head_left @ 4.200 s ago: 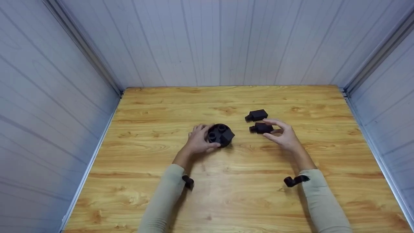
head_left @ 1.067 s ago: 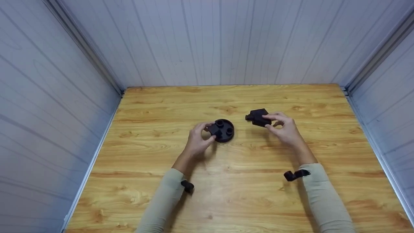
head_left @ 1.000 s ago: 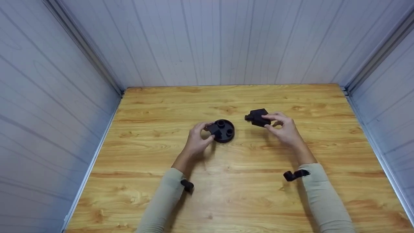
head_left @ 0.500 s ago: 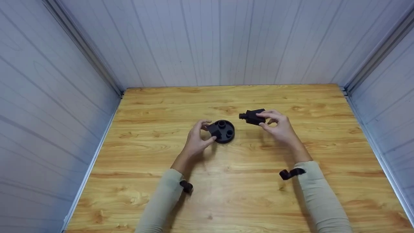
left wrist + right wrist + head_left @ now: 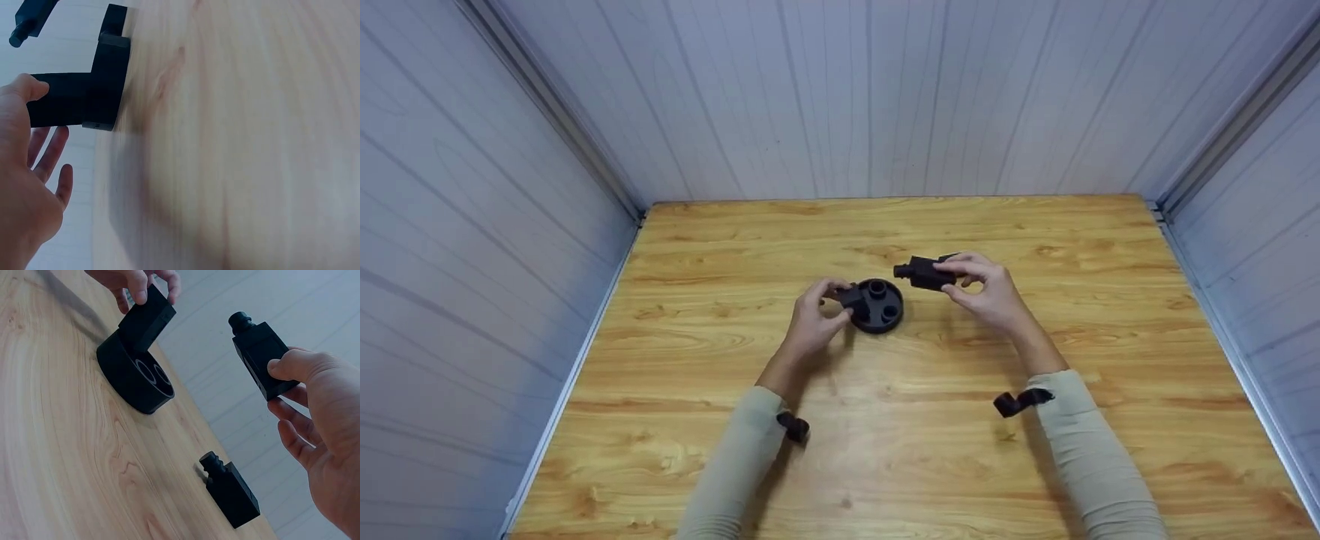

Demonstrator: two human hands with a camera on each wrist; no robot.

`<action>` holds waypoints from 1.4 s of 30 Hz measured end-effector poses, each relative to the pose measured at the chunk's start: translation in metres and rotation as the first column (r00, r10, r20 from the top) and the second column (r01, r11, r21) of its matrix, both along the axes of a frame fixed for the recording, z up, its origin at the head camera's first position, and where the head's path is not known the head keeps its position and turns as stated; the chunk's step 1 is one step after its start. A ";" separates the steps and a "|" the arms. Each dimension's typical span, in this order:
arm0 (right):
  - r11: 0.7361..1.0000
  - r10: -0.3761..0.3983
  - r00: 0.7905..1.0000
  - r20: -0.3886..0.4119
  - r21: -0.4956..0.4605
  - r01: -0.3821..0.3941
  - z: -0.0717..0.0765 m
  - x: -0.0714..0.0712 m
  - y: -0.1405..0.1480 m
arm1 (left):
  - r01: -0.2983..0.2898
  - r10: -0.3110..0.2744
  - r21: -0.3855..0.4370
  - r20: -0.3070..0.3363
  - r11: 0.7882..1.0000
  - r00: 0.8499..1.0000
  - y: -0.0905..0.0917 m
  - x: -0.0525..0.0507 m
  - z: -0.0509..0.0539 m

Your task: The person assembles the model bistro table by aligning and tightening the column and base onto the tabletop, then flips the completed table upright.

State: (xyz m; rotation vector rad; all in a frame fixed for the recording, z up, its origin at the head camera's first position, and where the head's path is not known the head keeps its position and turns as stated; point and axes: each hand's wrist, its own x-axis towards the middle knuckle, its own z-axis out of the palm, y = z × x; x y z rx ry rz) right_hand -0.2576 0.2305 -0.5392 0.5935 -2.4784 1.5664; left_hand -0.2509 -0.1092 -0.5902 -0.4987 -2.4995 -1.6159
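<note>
My left hand point(image 5: 812, 319) pinches a black rectangular block point(image 5: 851, 298) that stands upright in a round black base point(image 5: 877, 327). Two ring-shaped sockets show inside the base, to the right of that block. Between thumb and fingers, my right hand point(image 5: 988, 296) holds a similar black block point(image 5: 928, 275) with a narrow ridged round end, raised above the table. That end points left, just above and right of the base. A third block point(image 5: 233, 498) of the same kind lies on the table below the right hand; in the head view the hand and held block mostly hide it.
The wood-grain table point(image 5: 720, 270) is bounded by pale panel walls point(image 5: 825, 105) at the back and both sides. Black camera mounts point(image 5: 793, 427) sit on both sleeves.
My right hand has picked up one block and carried it left toward the base. The base has turned, its upright block now on the left, and my left hand grips that block.
</note>
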 end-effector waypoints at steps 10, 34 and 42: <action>1.000 0.012 0.999 -0.030 0.003 -0.012 0.003 0.000 -0.009 | -0.012 0.011 0.024 0.052 1.000 0.999 -0.001 -0.003 -0.001; 0.973 0.150 0.984 -0.101 -0.164 -0.165 0.007 -0.005 -0.041 | -0.019 0.014 0.062 0.079 0.998 0.997 0.001 -0.006 -0.004; 0.968 0.198 0.976 -0.095 -0.139 -0.210 -0.003 -0.003 -0.046 | -0.018 0.013 0.057 0.090 0.998 0.996 0.001 -0.004 -0.004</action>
